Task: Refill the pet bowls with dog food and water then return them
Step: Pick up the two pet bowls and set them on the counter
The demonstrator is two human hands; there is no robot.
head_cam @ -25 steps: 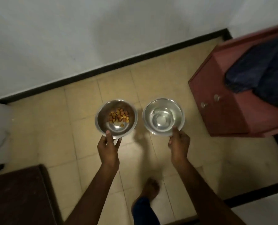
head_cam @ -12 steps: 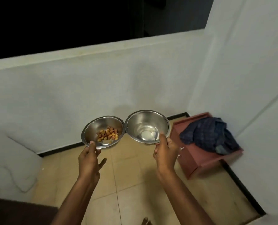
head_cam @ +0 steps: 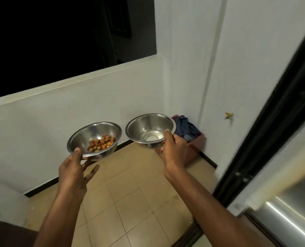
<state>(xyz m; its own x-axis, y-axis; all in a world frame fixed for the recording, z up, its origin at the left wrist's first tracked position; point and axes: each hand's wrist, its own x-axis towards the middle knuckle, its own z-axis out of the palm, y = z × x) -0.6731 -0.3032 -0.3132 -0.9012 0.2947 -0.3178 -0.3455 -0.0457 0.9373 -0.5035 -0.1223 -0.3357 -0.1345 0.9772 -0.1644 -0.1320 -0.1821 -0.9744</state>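
I hold two steel bowls in the air above a tiled floor. My left hand [head_cam: 73, 168] grips the near rim of the food bowl [head_cam: 87, 134], thumb on top; orange-brown dog food [head_cam: 101, 145] lies in its bottom. My right hand [head_cam: 174, 150] grips the near rim of the water bowl [head_cam: 148, 124], which has a little clear water [head_cam: 152, 137] at its base. The two bowls are side by side, a small gap between them, at chest height.
A low white wall [head_cam: 59, 122] with a dark opening above runs across the back. A red-brown wooden cabinet [head_cam: 195, 148] with blue cloth [head_cam: 186, 129] on it stands in the right corner. A dark door frame [head_cam: 272, 122] rises at right. Beige floor tiles [head_cam: 130, 202] lie below.
The view has swung up and to the right, from floor to wall, dark opening and door frame. Both bowls stay in my hands, now farther apart and seen more from the side.
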